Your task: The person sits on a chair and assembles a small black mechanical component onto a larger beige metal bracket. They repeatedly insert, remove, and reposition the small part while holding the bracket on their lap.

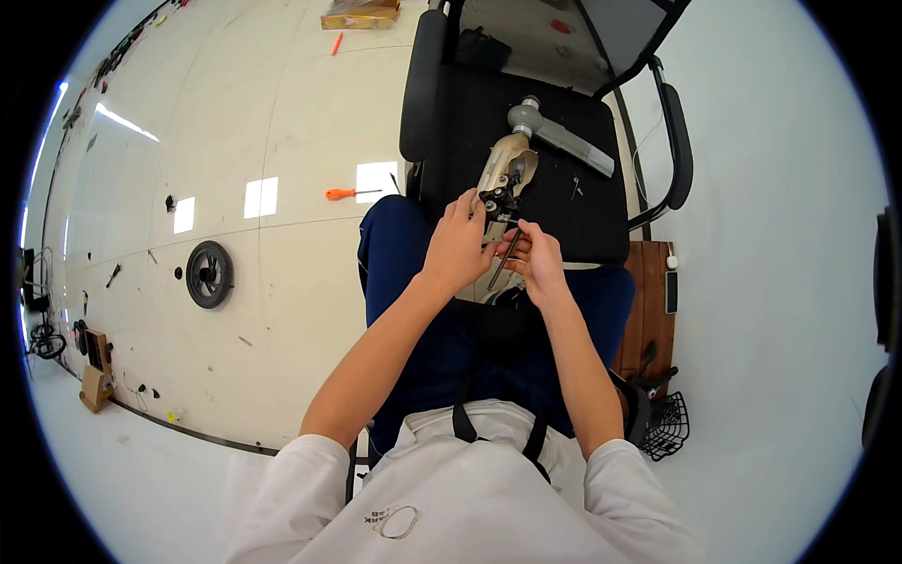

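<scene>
A beige and grey metal assembly (507, 162) with a grey tube branching off lies on the black chair seat (564, 226) in front of me. At its near end sits a black mechanism (498, 199) with bolts. My left hand (458, 246) is closed around the left side of this near end, steadying it with fingers and thumb. From the right, my right hand (534, 258) pinches a slim dark metal rod (504, 261), whose upper end meets the mechanism. Whether the rod is a hex key, I cannot tell. Small metal pieces (577, 186) lie on the seat.
Armrests (675, 146) flank the seat. On the tiled floor to the left lie an orange-handled screwdriver (352, 194), a small black wheel (209, 274) and scattered small parts. A cardboard box (361, 14) stands far off. A black wire basket (667, 428) sits at right beside a wooden surface (648, 320).
</scene>
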Available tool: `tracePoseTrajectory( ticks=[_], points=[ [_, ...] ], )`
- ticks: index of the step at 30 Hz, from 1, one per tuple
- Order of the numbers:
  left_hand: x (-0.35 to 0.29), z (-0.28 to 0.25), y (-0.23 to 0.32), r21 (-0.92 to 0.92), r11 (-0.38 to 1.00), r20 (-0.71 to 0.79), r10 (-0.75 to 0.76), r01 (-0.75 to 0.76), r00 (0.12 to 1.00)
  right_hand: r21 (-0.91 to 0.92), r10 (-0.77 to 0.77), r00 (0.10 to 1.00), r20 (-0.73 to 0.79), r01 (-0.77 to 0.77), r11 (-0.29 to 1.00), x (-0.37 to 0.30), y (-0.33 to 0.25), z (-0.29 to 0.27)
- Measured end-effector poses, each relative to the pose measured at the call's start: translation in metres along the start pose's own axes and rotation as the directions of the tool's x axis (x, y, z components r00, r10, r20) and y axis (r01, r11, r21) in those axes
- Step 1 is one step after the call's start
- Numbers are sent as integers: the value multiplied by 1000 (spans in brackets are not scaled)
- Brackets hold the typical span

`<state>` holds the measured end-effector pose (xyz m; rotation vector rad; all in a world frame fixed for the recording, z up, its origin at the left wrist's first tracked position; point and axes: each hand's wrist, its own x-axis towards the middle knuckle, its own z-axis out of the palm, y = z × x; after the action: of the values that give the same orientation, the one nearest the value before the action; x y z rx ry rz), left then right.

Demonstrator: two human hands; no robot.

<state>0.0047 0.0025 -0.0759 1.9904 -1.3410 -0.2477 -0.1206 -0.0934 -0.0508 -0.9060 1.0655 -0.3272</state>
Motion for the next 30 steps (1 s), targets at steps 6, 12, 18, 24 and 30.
tracePoseTrajectory(
  ticks=[6,12,18,24,30],
  points=[
    [4,-32,12,-28,998,238,55,-50,970,-212,30,994,102,-8,977,13,-16,-9],
    [5,-32,9,-130,991,164,51,-29,985,-606,-96,985,145,165,778,27,-20,-7],
    [5,-26,3,-150,988,143,44,-23,989,-934,-358,885,299,348,78,15,-46,1],
    [9,-25,-6,-128,989,209,106,-80,972,-633,-341,583,738,772,-51,-44,-99,34],
    [8,-14,-12,-254,967,42,-15,25,999,-427,-140,408,902,890,-158,-23,-94,54]
  ],
)
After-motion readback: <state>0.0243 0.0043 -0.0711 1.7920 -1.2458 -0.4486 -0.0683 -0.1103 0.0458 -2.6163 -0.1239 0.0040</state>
